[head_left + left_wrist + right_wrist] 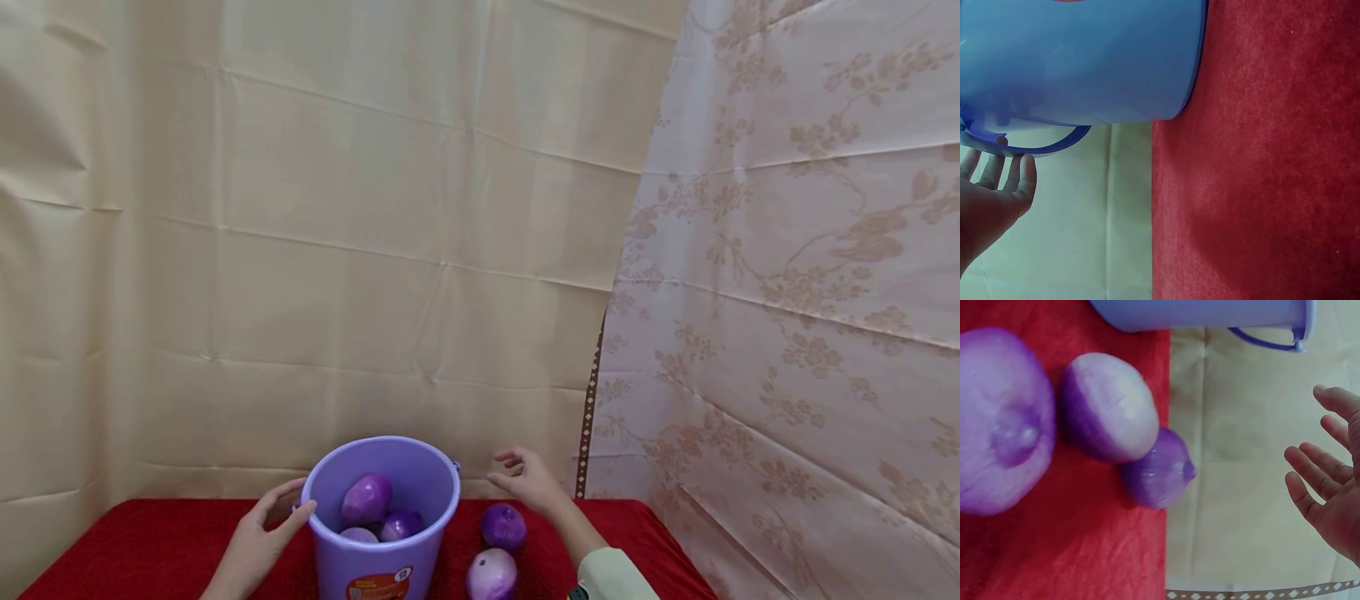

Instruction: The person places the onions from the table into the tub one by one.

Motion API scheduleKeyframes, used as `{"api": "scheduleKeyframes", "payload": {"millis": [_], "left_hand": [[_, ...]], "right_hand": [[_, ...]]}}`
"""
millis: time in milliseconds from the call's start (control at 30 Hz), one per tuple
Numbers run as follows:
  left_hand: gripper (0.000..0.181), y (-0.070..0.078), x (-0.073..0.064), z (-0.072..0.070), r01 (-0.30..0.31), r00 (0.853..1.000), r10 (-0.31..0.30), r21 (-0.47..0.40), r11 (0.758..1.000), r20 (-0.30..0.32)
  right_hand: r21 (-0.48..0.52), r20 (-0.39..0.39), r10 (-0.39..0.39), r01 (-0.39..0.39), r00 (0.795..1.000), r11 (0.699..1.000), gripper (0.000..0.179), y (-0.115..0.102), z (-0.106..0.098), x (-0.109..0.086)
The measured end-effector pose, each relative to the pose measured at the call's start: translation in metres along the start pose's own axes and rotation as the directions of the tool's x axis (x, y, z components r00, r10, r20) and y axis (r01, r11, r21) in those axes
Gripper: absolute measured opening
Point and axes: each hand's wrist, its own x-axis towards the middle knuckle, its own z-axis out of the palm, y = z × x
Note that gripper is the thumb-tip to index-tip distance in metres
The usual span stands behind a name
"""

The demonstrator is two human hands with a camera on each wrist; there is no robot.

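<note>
A purple bucket [375,558] stands on the red-covered table with several purple onions [367,498] inside. My left hand [262,533] is at the bucket's left side, its thumb at the rim. In the left wrist view, the fingers [1026,178] of that hand are loosely extended, with their tips against the bucket's handle [1054,148]. To the right of the bucket, my right hand [528,481] hovers with relaxed fingers and nothing in it. Below it lie a dark purple onion [503,527] and a paler one [491,574]. A third onion [1004,425] shows large in the right wrist view.
The red cloth [180,542] covers the table, whose far edge lies close to a beige curtain [360,317]. A floral curtain [795,292] hangs along the right side.
</note>
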Motion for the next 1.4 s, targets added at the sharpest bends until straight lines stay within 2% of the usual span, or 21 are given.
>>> {"api": "scheduleKeyframes", "payload": {"millis": [267,500,733,1000,1200,1400], "left_hand": [[0.052,0.002,-0.001,-0.001,-0.003,1.0,0.003,0.003,1.0,-0.003],[0.052,0.002,-0.001,0.0,-0.004,1.0,0.004,0.003,1.0,-0.004],[0.054,0.001,0.001,0.0,0.016,1.0,-0.016,0.013,1.0,0.002],[0.055,0.001,0.002,-0.001,0.035,0.999,-0.035,0.016,0.999,0.007],[0.055,0.003,0.001,-0.001,0.032,0.999,-0.032,0.008,0.999,0.008],[0.052,0.001,0.001,0.001,0.016,1.0,-0.016,-0.009,1.0,-0.005]], "right_hand": [[-0.017,0.001,0.038,-0.038,0.999,0.999,0.032,0.022,0.002,-0.01],[0.008,-0.015,0.065,-0.065,0.998,0.998,0.032,0.039,0.003,-0.025],[-0.05,-0.068,0.077,-0.08,0.995,0.996,0.034,0.057,0.01,-0.033],[-0.075,-0.097,0.121,-0.129,0.988,0.989,0.043,0.068,0.019,-0.04],[-0.094,-0.088,0.148,-0.156,0.985,0.983,0.049,0.077,0.028,-0.042],[-0.119,-0.112,0.118,-0.131,0.987,0.984,0.05,0.08,0.037,-0.045]]}}
